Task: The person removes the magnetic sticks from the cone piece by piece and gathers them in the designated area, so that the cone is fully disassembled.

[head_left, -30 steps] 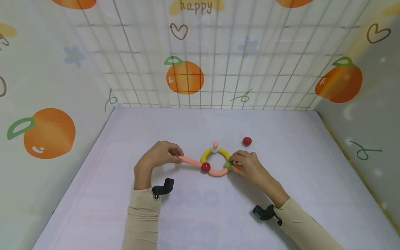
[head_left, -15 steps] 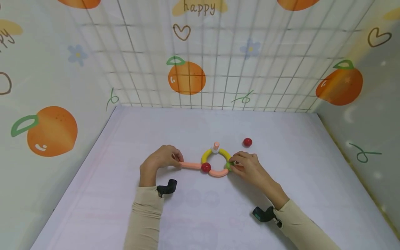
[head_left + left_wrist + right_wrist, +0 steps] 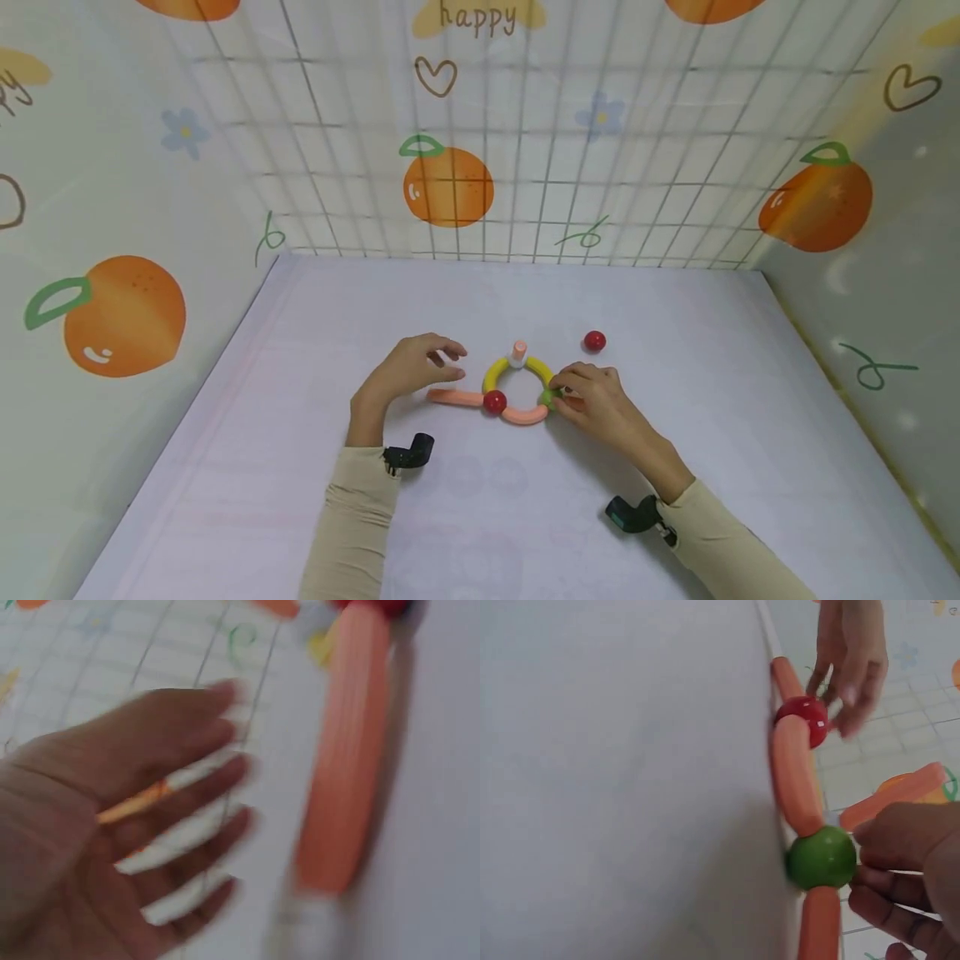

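A ring of curved yellow rods [image 3: 538,367] and a curved pink-orange rod [image 3: 525,416] lies mid-table, joined by balls. My left hand [image 3: 423,365] is off the pieces, fingers spread, just above a straight pink-orange rod [image 3: 456,397]. That rod runs left from the ring's red ball [image 3: 494,402]; the left wrist view shows the rod [image 3: 345,750] apart from the blurred fingers. With thumb and fingertips, my right hand [image 3: 603,402] pinches the green ball [image 3: 822,858] at the ring's right. Another pink-orange rod [image 3: 821,922] extends from this ball, mostly hidden by the hand in the head view.
A short pink-orange rod [image 3: 520,348] stands up from a white connector [image 3: 517,361] at the ring's far side. One loose red ball [image 3: 595,341] lies behind the right hand. A patterned curtain and wire grid [image 3: 525,200] bound the table's back.
My left hand swung the straight rod's outer end nearer to me, then let go and rose up and to the right with fingers spreading. The right hand stays at the green ball.
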`<state>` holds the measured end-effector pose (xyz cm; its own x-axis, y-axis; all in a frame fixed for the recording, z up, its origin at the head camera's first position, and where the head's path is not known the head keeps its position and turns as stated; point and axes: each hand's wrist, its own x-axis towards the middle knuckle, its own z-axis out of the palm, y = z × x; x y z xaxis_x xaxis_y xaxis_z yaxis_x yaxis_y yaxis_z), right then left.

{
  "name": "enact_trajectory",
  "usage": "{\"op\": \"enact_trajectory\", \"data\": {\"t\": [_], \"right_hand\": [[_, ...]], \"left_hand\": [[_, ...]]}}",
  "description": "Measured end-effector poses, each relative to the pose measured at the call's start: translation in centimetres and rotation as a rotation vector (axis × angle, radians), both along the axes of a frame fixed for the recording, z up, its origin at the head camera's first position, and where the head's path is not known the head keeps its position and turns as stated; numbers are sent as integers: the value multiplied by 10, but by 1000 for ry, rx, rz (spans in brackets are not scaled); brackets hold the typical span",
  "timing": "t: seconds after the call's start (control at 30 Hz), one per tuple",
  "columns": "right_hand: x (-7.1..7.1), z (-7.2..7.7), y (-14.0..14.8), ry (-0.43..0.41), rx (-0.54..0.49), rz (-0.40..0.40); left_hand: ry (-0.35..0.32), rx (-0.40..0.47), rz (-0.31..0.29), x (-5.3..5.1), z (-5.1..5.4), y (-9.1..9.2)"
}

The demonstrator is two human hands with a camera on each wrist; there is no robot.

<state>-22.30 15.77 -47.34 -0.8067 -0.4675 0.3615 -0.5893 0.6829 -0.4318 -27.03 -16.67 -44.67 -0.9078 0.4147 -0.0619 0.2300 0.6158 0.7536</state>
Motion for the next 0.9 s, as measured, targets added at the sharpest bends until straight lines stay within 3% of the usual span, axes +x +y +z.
{"op": "enact_trajectory", "data": {"t": [0.1, 0.23, 0.37, 0.5, 0.63, 0.9], "right_hand": [[-1, 8, 0, 28, -38, 3], [-9, 25, -5, 91, -105, 38], [-17, 42, -14, 127, -126, 65], [-21, 51, -24, 105, -111, 79], [-24, 55, -33, 97, -79, 100], [-33, 58, -39, 167, 18, 132]], "left_hand": [[78, 138, 3, -5, -8, 21], [115, 217, 19, -11, -20, 46], [118, 192, 76, -13, -30, 63], [119, 169, 72, -13, -38, 75], [171, 172, 64, -15, -44, 81], [271, 178, 69, -25, -53, 83]]}}
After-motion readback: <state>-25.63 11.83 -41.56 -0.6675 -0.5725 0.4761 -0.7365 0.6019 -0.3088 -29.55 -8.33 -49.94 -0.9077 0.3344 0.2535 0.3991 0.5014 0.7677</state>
